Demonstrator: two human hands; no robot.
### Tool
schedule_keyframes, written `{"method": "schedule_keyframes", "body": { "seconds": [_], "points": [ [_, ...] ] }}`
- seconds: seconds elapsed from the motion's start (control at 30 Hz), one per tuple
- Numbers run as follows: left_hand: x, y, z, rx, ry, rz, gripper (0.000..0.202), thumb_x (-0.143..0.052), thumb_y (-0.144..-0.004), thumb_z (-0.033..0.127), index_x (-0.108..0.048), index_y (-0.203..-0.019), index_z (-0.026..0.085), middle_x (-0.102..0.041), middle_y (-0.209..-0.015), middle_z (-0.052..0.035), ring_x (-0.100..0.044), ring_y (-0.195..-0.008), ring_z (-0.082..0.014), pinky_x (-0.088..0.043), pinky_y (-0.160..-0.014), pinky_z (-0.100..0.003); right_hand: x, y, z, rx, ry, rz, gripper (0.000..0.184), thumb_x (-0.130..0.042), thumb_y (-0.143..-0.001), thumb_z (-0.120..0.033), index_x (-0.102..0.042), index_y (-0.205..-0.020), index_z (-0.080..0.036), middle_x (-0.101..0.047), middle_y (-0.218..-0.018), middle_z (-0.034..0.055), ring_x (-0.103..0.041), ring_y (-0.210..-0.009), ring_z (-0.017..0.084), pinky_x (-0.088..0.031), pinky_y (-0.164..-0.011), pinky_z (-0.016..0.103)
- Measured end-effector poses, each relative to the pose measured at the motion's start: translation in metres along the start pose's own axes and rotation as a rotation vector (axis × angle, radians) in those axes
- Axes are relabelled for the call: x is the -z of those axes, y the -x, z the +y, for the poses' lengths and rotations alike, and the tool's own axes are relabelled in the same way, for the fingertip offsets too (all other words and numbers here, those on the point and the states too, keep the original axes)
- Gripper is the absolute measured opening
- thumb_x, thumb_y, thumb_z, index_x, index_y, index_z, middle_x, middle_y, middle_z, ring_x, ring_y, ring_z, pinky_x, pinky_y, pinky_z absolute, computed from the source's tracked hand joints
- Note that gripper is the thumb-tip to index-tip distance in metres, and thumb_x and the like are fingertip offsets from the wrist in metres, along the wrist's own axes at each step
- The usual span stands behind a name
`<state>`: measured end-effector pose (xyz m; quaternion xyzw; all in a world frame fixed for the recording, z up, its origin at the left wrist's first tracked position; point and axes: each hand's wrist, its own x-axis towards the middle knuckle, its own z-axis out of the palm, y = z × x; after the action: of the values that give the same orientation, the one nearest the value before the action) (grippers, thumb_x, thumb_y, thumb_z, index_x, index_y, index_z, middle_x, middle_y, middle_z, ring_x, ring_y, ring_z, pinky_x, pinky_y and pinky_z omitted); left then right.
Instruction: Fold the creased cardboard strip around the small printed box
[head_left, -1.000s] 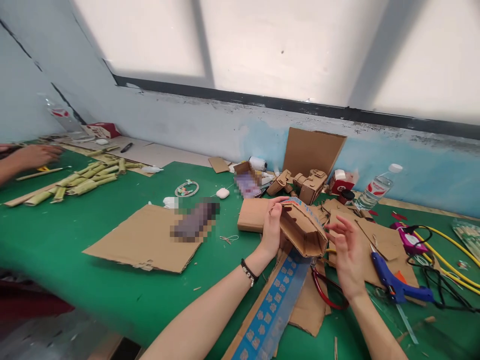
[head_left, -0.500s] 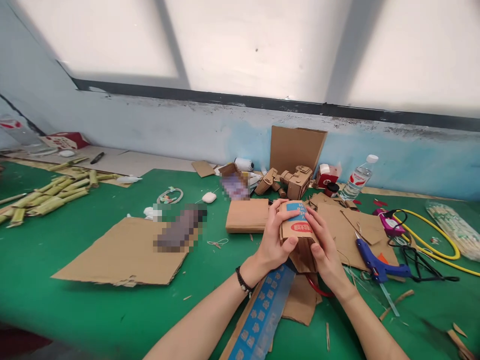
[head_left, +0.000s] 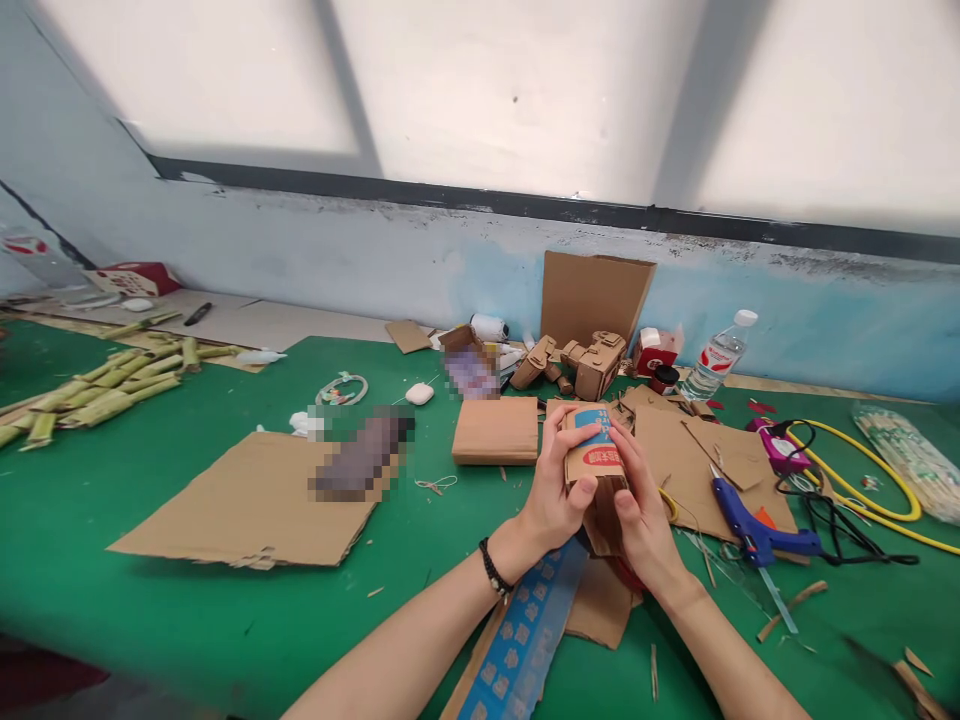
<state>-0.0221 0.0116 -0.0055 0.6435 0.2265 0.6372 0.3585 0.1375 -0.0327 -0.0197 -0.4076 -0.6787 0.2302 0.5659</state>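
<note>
Both my hands grip one folded piece of printed cardboard [head_left: 594,455], brown with a blue and red label, held upright above the green table [head_left: 187,590]. My left hand [head_left: 553,492] wraps its left side, thumb on the front; a black bracelet is on that wrist. My right hand [head_left: 637,505] presses the right side, fingers over the label. Under my hands lie a blue printed cardboard strip [head_left: 525,630] and brown cardboard scraps [head_left: 604,605].
A flat cardboard block [head_left: 495,430] lies just left of my hands, a large cardboard sheet [head_left: 247,505] farther left. A blue glue gun [head_left: 754,530], black and yellow cables [head_left: 862,490], a water bottle [head_left: 716,368] and small cardboard models [head_left: 592,365] sit right and behind. Bamboo pieces [head_left: 105,385] lie far left.
My right hand came from open beside the cardboard piece to gripping it; the piece was turned label-up and folded tighter between both hands. The view swung right, and another person's hand left the frame.
</note>
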Motion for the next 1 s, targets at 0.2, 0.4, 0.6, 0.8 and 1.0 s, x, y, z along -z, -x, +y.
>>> {"method": "schedule_keyframes", "body": {
  "seconds": [0.2, 0.4, 0.6, 0.8, 1.0],
  "points": [
    [0.000, -0.002, 0.003, 0.003, 0.032, 0.006, 0.052, -0.064, -0.106, 0.071, -0.077, -0.140, 0.034, -0.054, -0.163, -0.0167, -0.045, -0.162, -0.0435, -0.029, -0.138, -0.067, -0.003, 0.003, 0.005, -0.008, -0.003, -0.034, 0.068, -0.049, -0.115, -0.072, -0.046, -0.176, -0.044, -0.039, -0.189, 0.0046, -0.036, -0.176, 0.038, -0.039, -0.140, 0.063],
    [0.002, 0.000, -0.012, -0.059, -0.012, 0.011, 0.059, -0.061, -0.106, 0.075, -0.072, -0.144, 0.031, -0.053, -0.163, -0.0173, -0.046, -0.162, -0.0425, -0.029, -0.138, -0.070, -0.001, 0.003, 0.005, -0.019, -0.004, -0.077, 0.066, -0.055, -0.114, -0.070, -0.049, -0.175, -0.046, -0.042, -0.188, 0.0033, -0.039, -0.174, 0.038, -0.038, -0.141, 0.062],
    [0.006, 0.001, -0.022, -0.117, -0.110, -0.015, 0.062, -0.050, -0.111, 0.075, -0.065, -0.150, 0.030, -0.048, -0.166, -0.0173, -0.043, -0.165, -0.0403, -0.032, -0.137, -0.067, 0.000, 0.002, 0.006, -0.008, 0.009, -0.105, 0.065, -0.060, -0.113, -0.066, -0.050, -0.175, -0.046, -0.043, -0.187, 0.0027, -0.040, -0.174, 0.038, -0.039, -0.141, 0.062],
    [0.006, 0.000, -0.018, -0.111, -0.118, -0.007, 0.057, -0.048, -0.113, 0.071, -0.066, -0.148, 0.029, -0.050, -0.167, -0.0178, -0.042, -0.167, -0.0391, -0.031, -0.138, -0.066, 0.003, -0.001, 0.007, -0.013, 0.042, -0.148, 0.062, -0.065, -0.112, -0.062, -0.056, -0.172, -0.046, -0.048, -0.185, 0.0038, -0.045, -0.171, 0.038, -0.040, -0.140, 0.063],
    [0.006, -0.001, -0.017, -0.109, -0.121, -0.010, 0.061, -0.049, -0.112, 0.073, -0.067, -0.148, 0.028, -0.052, -0.167, -0.0189, -0.042, -0.166, -0.0406, -0.031, -0.138, -0.067, 0.001, -0.001, 0.005, 0.012, 0.036, -0.122, 0.062, -0.063, -0.113, -0.062, -0.053, -0.174, -0.049, -0.047, -0.185, 0.0029, -0.045, -0.171, 0.038, -0.040, -0.140, 0.062]
  ]
}}
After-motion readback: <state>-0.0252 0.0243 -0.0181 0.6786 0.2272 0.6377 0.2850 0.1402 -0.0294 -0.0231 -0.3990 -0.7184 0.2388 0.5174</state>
